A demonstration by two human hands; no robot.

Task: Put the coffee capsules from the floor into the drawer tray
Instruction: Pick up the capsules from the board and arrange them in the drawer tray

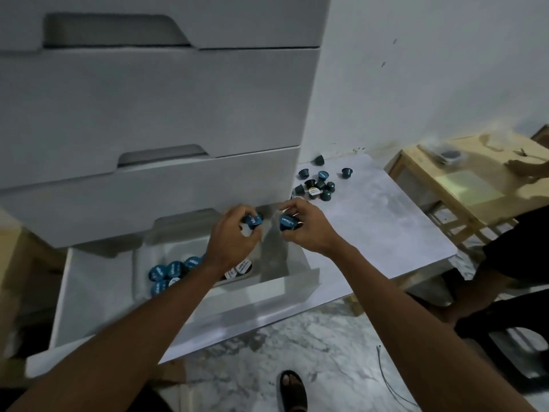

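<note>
White plastic fills the upper left of the frame: a drawer unit (154, 114) with its bottom drawer (98, 295) pulled out at lower left. Inside it sits the tray (148, 263), already carrying a cluster of blue-lidded capsules (170, 272) at its near-left end. Right of the unit, around centre right, a pale mat (371, 221) lies on the marbled floor (297, 352), and the remaining capsules (316, 184) are scattered near its far corner, well apart from the tray.

I have both hands over the far end of the tray. My left hand (234, 236) has its fingers (237, 211) curled tightly around one capsule (252, 221), lid facing up. My right hand (303, 230) pinches a second capsule (288, 223) between thumb and fingertips, barely open beyond the capsule's width.

To do this step well, I judge I should lower both hands into the tray before letting go, aiming for the bare stretch beside the cluster, so nothing bounces out or rolls into the gap between tray and drawer wall. Letting go one hand at a time looks safer.
</note>
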